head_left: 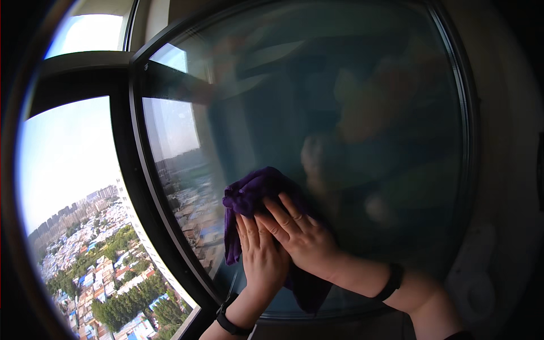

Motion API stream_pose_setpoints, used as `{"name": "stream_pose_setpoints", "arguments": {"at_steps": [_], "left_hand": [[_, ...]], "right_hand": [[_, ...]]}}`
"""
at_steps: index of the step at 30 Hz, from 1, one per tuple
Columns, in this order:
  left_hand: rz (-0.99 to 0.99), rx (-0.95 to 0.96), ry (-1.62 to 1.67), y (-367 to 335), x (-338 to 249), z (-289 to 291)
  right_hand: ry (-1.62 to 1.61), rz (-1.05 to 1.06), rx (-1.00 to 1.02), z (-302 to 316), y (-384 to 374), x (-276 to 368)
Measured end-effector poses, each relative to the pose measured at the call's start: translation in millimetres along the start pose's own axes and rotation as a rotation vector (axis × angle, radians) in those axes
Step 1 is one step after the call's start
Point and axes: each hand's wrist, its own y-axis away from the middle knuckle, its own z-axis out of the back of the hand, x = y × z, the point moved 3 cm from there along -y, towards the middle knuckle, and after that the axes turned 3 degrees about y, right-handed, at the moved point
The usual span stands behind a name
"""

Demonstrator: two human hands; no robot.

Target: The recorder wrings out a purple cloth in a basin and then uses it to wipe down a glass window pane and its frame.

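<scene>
A bunched purple cloth [266, 184] lies against the glass pane [340, 102] of a dark-framed window sash, low and left of its middle. My left hand [262, 258] presses on the cloth, its fingers stretched upward and close together. Just right of it, my right hand [303, 241] lies flat on the same cloth with its fingers spread and pointing up and left. The two hands touch or overlap at their inner edges. One end of the cloth hangs below my right wrist. Dim reflections show in the glass.
The sash frame [148, 164] borders the glass on the left. Beyond it, a window opening [71, 164] looks out from high up over rooftops, trees and distant tall buildings. A pale object [475, 272] stands in the shade at the lower right. Dark bands circle both my wrists or forearms.
</scene>
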Motion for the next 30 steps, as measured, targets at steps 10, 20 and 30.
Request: {"name": "stream_pose_setpoints", "arguments": {"at_steps": [10,20,30], "left_hand": [[-0.173,-0.042,0.015,-47.8,-38.5,4.4],[-0.340,-0.148,0.007,-119.8,-109.3,-6.6],[-0.500,-0.193,0.064,-179.1,-185.9,-37.3]], "right_hand": [[-0.017,-0.060,-0.086,27.7,-13.6,-50.6],[0.024,-0.083,-0.205,62.7,-31.0,-140.0],[0.082,-0.150,-0.267,95.0,-20.2,-226.4]]}}
